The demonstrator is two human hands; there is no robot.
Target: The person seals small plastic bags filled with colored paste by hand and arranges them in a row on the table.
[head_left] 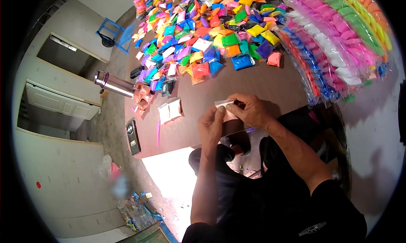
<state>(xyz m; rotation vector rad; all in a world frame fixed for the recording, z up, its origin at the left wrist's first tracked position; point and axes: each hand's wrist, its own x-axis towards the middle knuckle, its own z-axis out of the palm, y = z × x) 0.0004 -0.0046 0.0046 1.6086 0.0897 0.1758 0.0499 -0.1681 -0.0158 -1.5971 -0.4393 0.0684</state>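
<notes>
Both hands meet over the table's front edge, around a small clear packet [229,114] with pale pink content. My left hand [211,121] is closed on the packet's left side, thumb near its top. My right hand [250,109] pinches the top right corner, fingers bent. To the left on the brown table [190,133], two pale packets [170,111] lie side by side. A thin pink stick [158,133] rests near them. Beyond the hands spreads a large pile of small colourful packets [203,44].
Long clear strips of packets [330,44] hang over the right side of the table. A metallic flask [115,84] lies at the left edge, beside brownish-pink packets [143,97]. A black phone-like device [133,136] sits at the front left corner. A blue chair [122,35] stands behind.
</notes>
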